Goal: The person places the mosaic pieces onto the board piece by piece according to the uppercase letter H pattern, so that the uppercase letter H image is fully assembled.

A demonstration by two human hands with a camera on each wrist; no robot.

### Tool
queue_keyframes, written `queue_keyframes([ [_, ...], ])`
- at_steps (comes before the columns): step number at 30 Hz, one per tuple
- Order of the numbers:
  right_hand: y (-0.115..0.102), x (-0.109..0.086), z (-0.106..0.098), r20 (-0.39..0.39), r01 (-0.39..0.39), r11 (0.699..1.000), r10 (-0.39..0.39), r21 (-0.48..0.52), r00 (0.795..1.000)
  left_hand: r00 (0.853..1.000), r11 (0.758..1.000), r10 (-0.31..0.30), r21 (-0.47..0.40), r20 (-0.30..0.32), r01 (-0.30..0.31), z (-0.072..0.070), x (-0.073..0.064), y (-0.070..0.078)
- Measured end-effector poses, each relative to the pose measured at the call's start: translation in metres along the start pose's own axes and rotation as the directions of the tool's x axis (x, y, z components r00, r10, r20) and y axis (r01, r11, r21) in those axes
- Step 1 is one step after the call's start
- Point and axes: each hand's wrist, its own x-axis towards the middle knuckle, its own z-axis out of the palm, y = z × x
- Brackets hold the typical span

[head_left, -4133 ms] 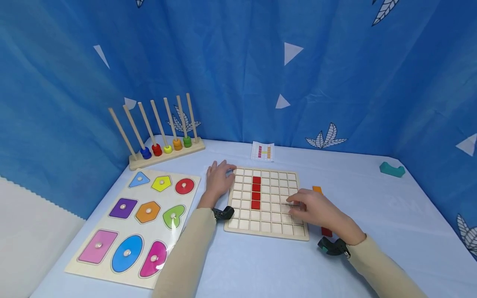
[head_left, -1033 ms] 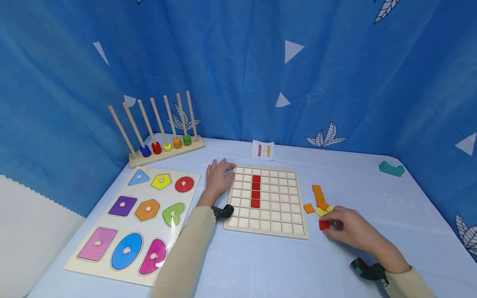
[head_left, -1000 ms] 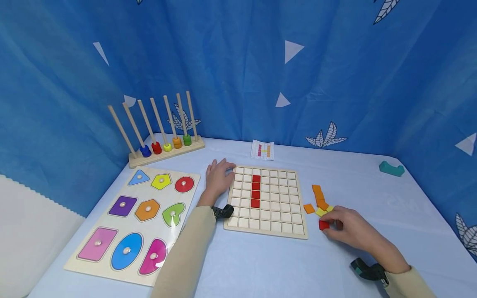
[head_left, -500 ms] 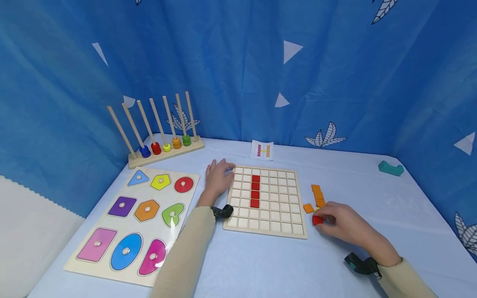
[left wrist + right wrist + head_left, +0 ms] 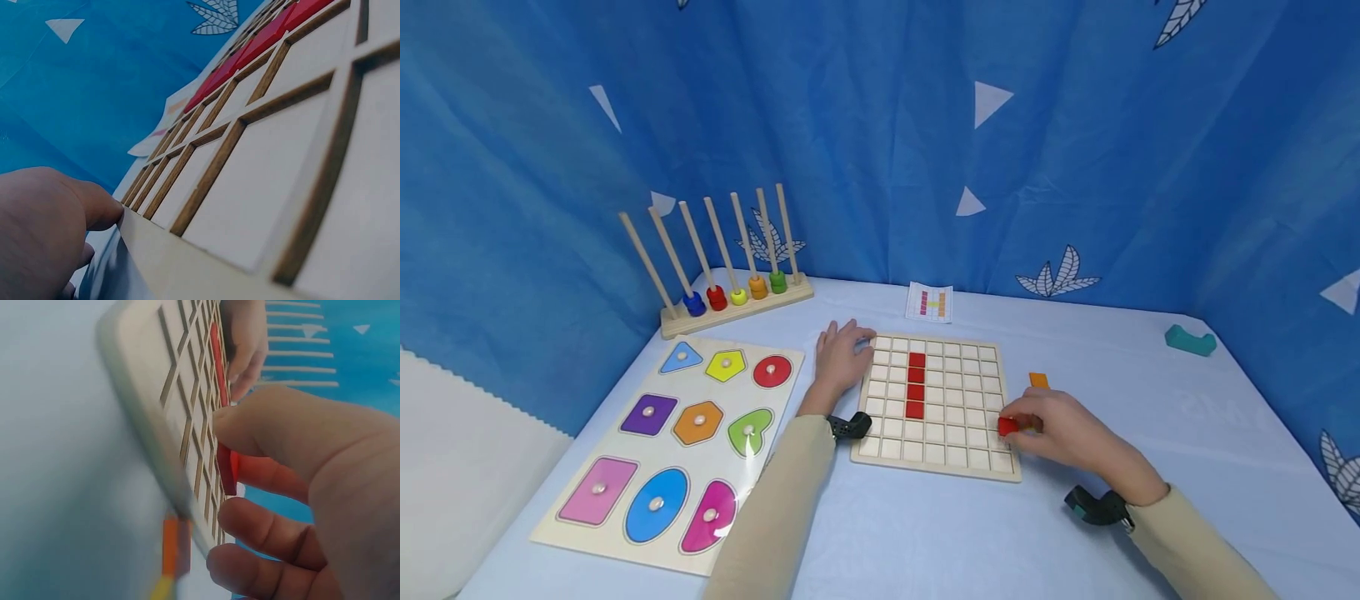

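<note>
My right hand [image 5: 1067, 429] pinches a red square tile [image 5: 1007, 426] between thumb and fingers, over the right edge of the wooden grid board [image 5: 955, 435]. In the right wrist view the tile [image 5: 226, 470] stands tilted between thumb and forefinger, close over the grid. On the board's left side rests my left hand [image 5: 841, 358], its fingers extended and a fingertip touching the rim near the far left corner. A column of several red tiles [image 5: 915, 390] fills cells left of the board's middle. The left wrist view shows the left hand [image 5: 56, 231] right at the rim.
Behind the board lies a pattern card [image 5: 928, 302]. An orange tile [image 5: 1038, 381] shows beyond my right hand, which hides other loose tiles. At left are a knobbed shape puzzle [image 5: 685, 467] and a bead-peg rack [image 5: 737, 310]. A teal block [image 5: 1191, 340] sits far right.
My right hand left the board for the loose tiles, took hold of a red tile there, and has carried it left to the board's right edge. My left hand stays put.
</note>
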Motion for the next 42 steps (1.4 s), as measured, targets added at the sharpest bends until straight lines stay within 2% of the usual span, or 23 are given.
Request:
queue_keyframes([
  [8,-0.013,0.026,0.012,0.018,0.063,0.997,-0.064,0.046,0.998,1.000,1.000,0.001,-0.010,-0.001,-0.001,0.002,0.000,-0.001],
  [18,-0.038,0.052,0.022,0.009,0.180,0.984,-0.180,-0.016,0.984,1.000,1.000,-0.002,-0.005,-0.001,0.002,0.001,-0.001,0.000],
  [22,-0.046,0.061,0.026,0.000,0.206,0.979,-0.206,-0.010,0.979,1.000,1.000,0.000,-0.006,-0.002,0.000,0.000,0.000,0.001],
  [31,-0.065,0.073,0.033,0.008,0.233,0.972,-0.233,-0.016,0.973,1.000,1.000,0.002,-0.009,-0.006,-0.002,0.000,0.000,0.001],
  [42,-0.074,0.072,0.041,0.038,0.211,0.977,-0.211,-0.013,0.977,1.000,1.000,0.000,-0.011,-0.007,-0.001,0.000,0.000,0.002],
])
